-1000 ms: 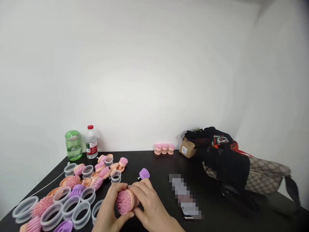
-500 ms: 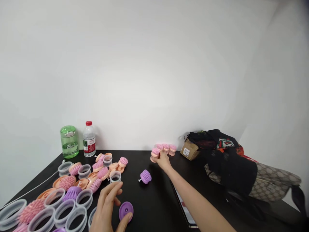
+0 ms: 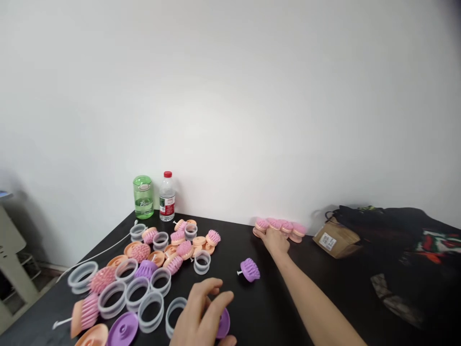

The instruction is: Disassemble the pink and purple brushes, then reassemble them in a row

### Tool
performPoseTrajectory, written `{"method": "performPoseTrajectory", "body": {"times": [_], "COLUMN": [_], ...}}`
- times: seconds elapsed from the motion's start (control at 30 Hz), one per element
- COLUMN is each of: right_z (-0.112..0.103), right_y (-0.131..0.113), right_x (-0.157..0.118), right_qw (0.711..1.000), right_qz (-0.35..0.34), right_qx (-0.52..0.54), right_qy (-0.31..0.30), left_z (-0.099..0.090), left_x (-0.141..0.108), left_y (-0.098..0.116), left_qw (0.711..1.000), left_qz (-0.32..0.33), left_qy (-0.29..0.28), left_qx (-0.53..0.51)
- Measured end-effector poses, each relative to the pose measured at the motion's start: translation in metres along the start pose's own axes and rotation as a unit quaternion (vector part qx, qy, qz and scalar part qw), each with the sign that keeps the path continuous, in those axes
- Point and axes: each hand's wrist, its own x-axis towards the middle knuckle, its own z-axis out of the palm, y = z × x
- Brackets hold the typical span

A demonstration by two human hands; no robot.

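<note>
My right hand (image 3: 276, 241) reaches to the back of the black table, its fingers closed on the leftmost pink brush (image 3: 261, 224) in a row of several standing against the wall. Near the front edge my left hand (image 3: 203, 315) has its fingers curled and apart, over and beside a purple disc (image 3: 224, 323); its thumb is partly cut off by the frame, and whether it grips the disc is unclear. A purple brush head (image 3: 249, 270) with a white stem lies on its side between the hands.
Left of my hands lie several clear rings (image 3: 150, 312), pink brush heads (image 3: 103, 280) and orange discs. A green jar (image 3: 143, 198) and water bottle (image 3: 167, 197) stand behind. At right are a brown package (image 3: 336, 239) and dark bags (image 3: 392, 226).
The view has turned, shifting the table's contents rightward. My right hand's brush now stands in line with the others by the wall. My left hand covers more of the purple disc.
</note>
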Motion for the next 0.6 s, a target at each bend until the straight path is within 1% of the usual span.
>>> {"method": "performPoseTrajectory", "body": {"times": [0.07, 0.13, 0.2, 0.23, 0.27, 0.33, 0.4, 0.43, 0.5, 0.53, 0.6], "right_z": [-0.007, -0.014, -0.018, -0.018, -0.017, -0.011, -0.001, 0.004, 0.014, 0.017, 0.020], "right_y": [-0.002, -0.010, -0.023, -0.032, -0.042, -0.064, -0.085, -0.094, -0.108, -0.112, -0.116], "right_x": [-0.007, -0.016, -0.027, -0.034, -0.041, -0.057, -0.070, -0.075, -0.083, -0.085, -0.086], "right_qw": [1.000, 0.996, 0.986, 0.978, 0.966, 0.940, 0.919, 0.913, 0.911, 0.913, 0.920], "right_qz": [-0.029, -0.085, -0.164, -0.208, -0.253, -0.333, -0.382, -0.393, -0.396, -0.391, -0.374], "right_qx": [-0.006, -0.006, 0.004, 0.012, 0.022, 0.039, 0.046, 0.046, 0.043, 0.041, 0.039], "right_qy": [-0.002, -0.008, -0.022, -0.031, -0.041, -0.062, -0.085, -0.096, -0.111, -0.113, -0.107], "left_z": [-0.002, -0.002, 0.000, 0.000, 0.000, -0.003, -0.012, -0.018, -0.031, -0.036, -0.045], "left_x": [0.004, 0.009, 0.012, 0.013, 0.013, 0.015, 0.019, 0.022, 0.029, 0.032, 0.037], "left_y": [0.002, 0.003, 0.004, 0.005, 0.006, 0.008, 0.010, 0.010, 0.007, 0.005, 0.001], "left_qw": [0.997, 0.986, 0.970, 0.966, 0.964, 0.966, 0.970, 0.969, 0.964, 0.960, 0.952], "left_qz": [0.058, 0.139, 0.206, 0.223, 0.226, 0.194, 0.117, 0.070, -0.012, -0.043, -0.083], "left_qy": [-0.041, -0.092, -0.123, -0.128, -0.129, -0.143, -0.162, -0.167, -0.163, -0.159, -0.156], "left_qx": [0.014, 0.018, 0.027, 0.037, 0.051, 0.090, 0.142, 0.168, 0.211, 0.226, 0.251]}}
